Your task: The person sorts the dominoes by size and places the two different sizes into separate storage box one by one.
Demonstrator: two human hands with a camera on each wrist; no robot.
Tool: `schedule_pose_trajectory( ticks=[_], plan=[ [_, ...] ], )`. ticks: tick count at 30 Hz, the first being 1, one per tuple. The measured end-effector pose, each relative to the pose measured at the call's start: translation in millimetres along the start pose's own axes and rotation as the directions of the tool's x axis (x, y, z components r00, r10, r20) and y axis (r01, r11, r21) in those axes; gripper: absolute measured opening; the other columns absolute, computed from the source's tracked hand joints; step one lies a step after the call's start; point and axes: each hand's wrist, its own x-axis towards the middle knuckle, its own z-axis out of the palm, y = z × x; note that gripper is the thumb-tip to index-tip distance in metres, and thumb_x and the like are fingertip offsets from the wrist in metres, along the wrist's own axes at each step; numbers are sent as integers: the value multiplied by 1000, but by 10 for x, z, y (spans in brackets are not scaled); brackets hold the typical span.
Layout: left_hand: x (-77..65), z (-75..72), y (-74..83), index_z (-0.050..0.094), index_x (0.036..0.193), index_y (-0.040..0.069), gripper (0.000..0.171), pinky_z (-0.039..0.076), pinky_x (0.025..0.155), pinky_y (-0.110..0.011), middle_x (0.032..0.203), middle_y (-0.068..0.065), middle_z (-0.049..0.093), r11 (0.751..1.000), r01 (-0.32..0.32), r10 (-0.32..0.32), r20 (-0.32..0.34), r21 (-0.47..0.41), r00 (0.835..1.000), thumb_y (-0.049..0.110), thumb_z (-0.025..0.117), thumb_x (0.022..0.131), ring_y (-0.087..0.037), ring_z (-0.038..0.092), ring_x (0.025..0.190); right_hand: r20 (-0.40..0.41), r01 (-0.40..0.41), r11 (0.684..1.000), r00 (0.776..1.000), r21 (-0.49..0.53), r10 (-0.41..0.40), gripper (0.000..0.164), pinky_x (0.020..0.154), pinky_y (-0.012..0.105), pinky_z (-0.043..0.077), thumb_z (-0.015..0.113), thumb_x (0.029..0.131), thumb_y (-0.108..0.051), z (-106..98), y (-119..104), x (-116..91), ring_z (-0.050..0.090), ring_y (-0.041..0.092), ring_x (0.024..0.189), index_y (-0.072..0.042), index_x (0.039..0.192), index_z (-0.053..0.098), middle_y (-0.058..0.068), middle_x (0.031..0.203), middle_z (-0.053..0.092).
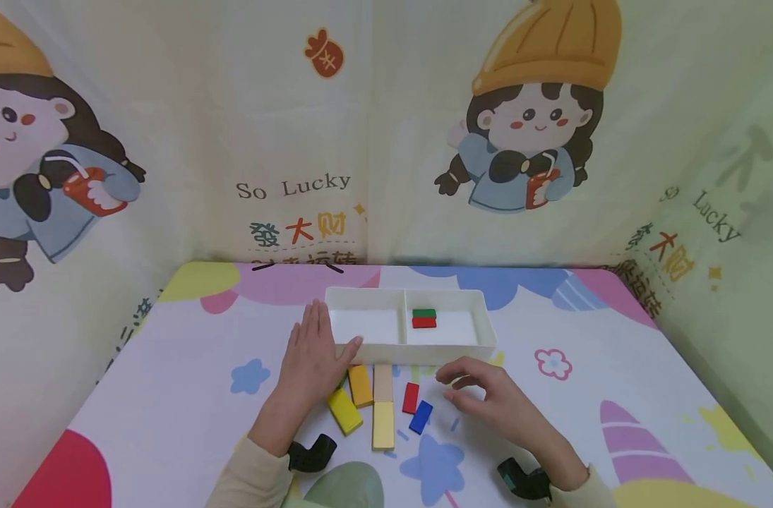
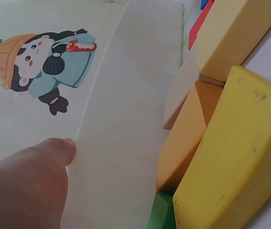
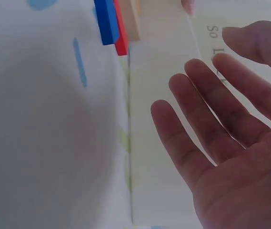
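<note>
My left hand (image 1: 311, 353) lies with straight fingers along the left end of a white two-compartment tray (image 1: 450, 355), its thumb over the front rim. My right hand (image 1: 497, 402) hovers in front of the tray's right corner, fingers loosely bent and nothing between them. Inside the right compartment, a green block (image 1: 424, 313) and a red block (image 1: 424, 322) lie side by side. Nearest the left hand are a yellow block (image 1: 344, 411), an orange block (image 1: 360, 386) and a green block (image 2: 163, 210), mostly hidden by that hand in the head view.
Before the tray are a pinkish-beige block (image 1: 382, 383), a pale yellow block (image 1: 382, 426), a small red block (image 1: 411, 398) and a blue block (image 1: 421, 418). A printed cloth covers the table (image 1: 189, 381). Patterned curtains (image 1: 399, 141) stand behind and at both sides.
</note>
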Motion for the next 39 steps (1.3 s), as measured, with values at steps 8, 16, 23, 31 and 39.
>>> schedule_pose_trajectory(
  ticks=[8,16,23,31,39],
  plan=[
    [21,38,-14,5,157,-4,97,15,123,-57,166,-23,6,1000,5,-5,2,4,1000,58,49,96,-39,9,154,62,-11,1000,998,27,9,22,89,23,56,68,94,-23,63,93,36,66,17,106,-15,115,67,1,114,69],
    [6,37,-1,3,157,-5,98,15,124,-57,166,-23,4,1000,16,-16,22,14,1000,57,49,97,-39,8,154,116,-71,996,991,47,66,22,91,21,55,68,94,-24,97,127,39,65,13,103,-18,115,67,-2,113,69],
    [31,28,-2,3,156,-5,97,13,123,-57,165,-24,4,1000,5,-5,9,10,1000,56,49,97,-40,7,154,144,-56,998,988,22,52,22,93,25,55,68,94,-26,130,130,64,63,12,103,-22,116,67,-6,113,68],
    [17,46,-15,3,157,-5,97,13,123,-57,166,-24,4,1000,12,-12,19,-1,1000,56,50,97,-40,7,154,187,0,1000,982,13,-2,21,95,27,52,69,94,-26,183,132,49,60,14,103,-25,115,67,-8,114,68],
    [16,44,-21,3,156,-5,97,13,123,-57,165,-24,5,1000,8,-8,8,-2,1000,56,50,97,-40,8,154,210,30,1000,977,2,-30,22,95,27,52,68,94,-19,210,131,79,61,12,102,-24,115,67,-8,113,69]
  ],
)
